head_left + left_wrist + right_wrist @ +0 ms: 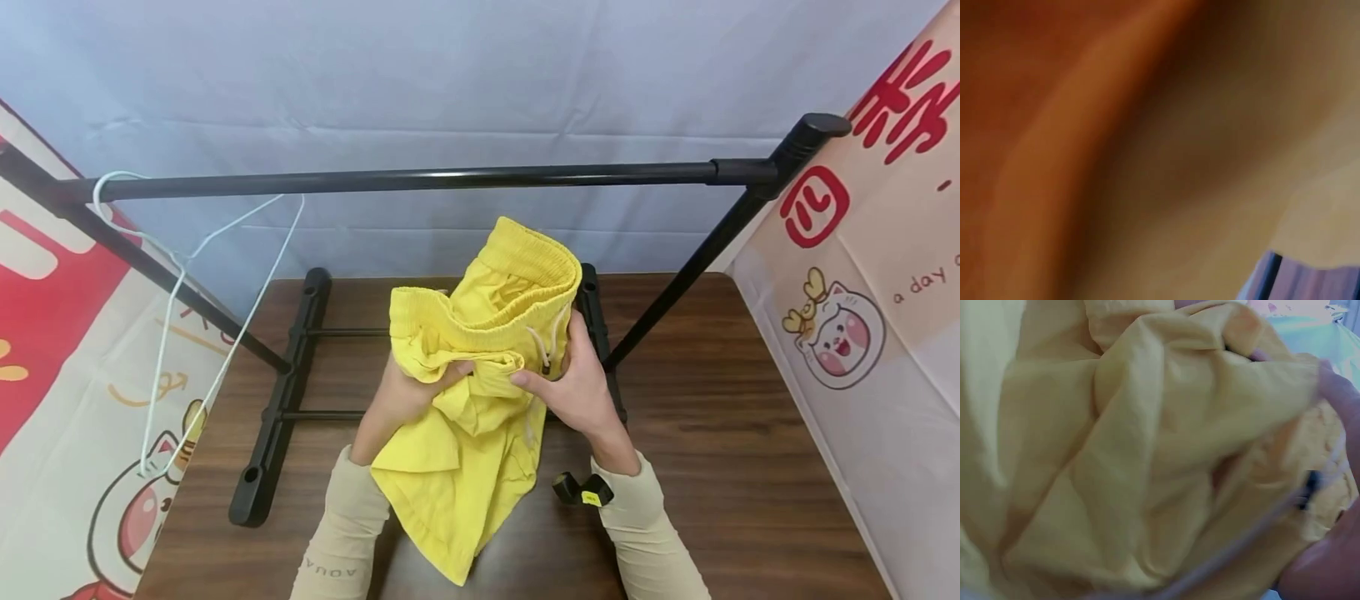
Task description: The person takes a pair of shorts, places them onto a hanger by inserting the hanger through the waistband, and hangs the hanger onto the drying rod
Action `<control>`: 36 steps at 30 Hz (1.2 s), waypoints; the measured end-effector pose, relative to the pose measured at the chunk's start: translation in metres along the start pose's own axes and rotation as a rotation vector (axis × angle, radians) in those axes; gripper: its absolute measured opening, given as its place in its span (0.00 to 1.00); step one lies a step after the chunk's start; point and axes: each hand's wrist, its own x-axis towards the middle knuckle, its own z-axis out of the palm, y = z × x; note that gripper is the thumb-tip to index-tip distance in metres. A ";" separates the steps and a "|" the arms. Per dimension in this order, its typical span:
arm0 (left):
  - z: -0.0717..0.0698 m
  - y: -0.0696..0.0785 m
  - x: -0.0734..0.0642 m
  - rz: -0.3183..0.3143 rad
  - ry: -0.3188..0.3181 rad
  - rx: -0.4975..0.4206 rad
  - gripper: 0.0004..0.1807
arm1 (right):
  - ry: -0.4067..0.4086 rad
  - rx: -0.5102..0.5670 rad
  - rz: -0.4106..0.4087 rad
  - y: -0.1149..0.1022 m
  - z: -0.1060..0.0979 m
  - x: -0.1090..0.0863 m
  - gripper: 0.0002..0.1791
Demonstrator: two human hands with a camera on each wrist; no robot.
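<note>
Yellow drawstring shorts [468, 483] held over the brown worktop [750, 467], left hand [408, 390] gripping bunched fabric, right hand [581, 387] holding them near the drawstring [557, 333], white hanger [167, 333] hooked on the black rack's rail [450, 179].

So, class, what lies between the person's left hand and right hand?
In the head view, the yellow garment lies between the left hand and the right hand, its cloth bunched and held by both.

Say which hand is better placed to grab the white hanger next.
Probably the left hand: the white hanger hangs from the black bar on that side, farther from the right hand. Both hold the yellow garment, so the right would support it.
</note>
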 end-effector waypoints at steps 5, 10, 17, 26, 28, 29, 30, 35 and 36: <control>0.005 -0.002 -0.001 -0.011 -0.133 -0.115 0.33 | 0.013 0.026 -0.001 0.003 0.001 -0.001 0.59; 0.005 -0.002 0.000 -0.042 -0.253 -0.084 0.61 | 0.026 0.014 0.026 0.001 0.001 0.000 0.54; -0.001 -0.006 -0.006 -0.160 -0.337 -0.073 0.45 | 0.227 -0.031 -0.044 -0.003 0.010 0.002 0.24; -0.011 -0.025 -0.031 -0.171 -0.304 -0.190 0.53 | 0.568 0.101 -0.183 -0.011 0.001 0.010 0.16; -0.007 -0.027 -0.039 -0.190 -0.322 -0.116 0.47 | 0.629 0.118 -0.212 -0.013 -0.004 0.012 0.15; -0.005 -0.028 -0.043 -0.204 -0.326 -0.064 0.43 | 0.660 0.128 -0.218 -0.014 -0.006 0.013 0.16; -0.003 -0.029 -0.046 -0.214 -0.327 -0.007 0.38 | 0.692 0.141 -0.222 -0.015 -0.008 0.014 0.16; 0.001 -0.038 -0.062 -0.274 -0.307 0.194 0.19 | 0.805 0.226 -0.235 -0.019 -0.018 0.019 0.19; 0.000 -0.040 -0.065 -0.289 -0.300 0.221 0.19 | 0.817 0.236 -0.242 -0.021 -0.020 0.020 0.19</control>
